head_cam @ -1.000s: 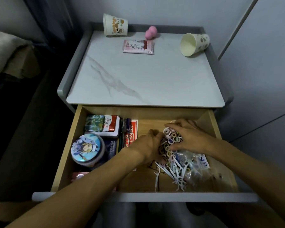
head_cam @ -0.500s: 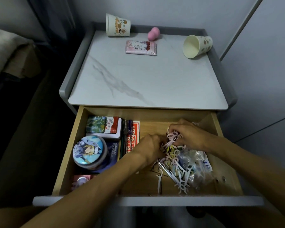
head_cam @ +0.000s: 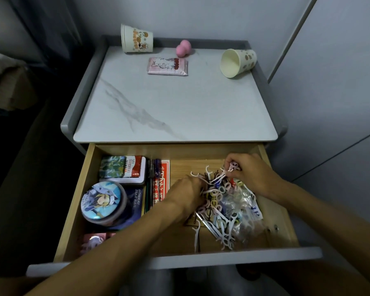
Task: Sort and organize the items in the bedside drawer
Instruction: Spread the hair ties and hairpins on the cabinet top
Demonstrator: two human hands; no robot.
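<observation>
Plastic floss picks [head_cam: 220,231] and hair ties [head_cam: 221,190] lie tangled in the drawer's [head_cam: 265,256] right half, and with the right hand [head_cam: 252,174] pinching a clump [head_cam: 233,167] in its fingers [head_cam: 230,163] and the left hand [head_cam: 186,193] dug in, grip hidden, one tug may scatter snagged pieces.

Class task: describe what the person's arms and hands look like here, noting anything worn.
Both forearms are bare, with no sleeve in view. The left hand and right hand wear no gloves; no watch, bracelet or ring shows.
</observation>
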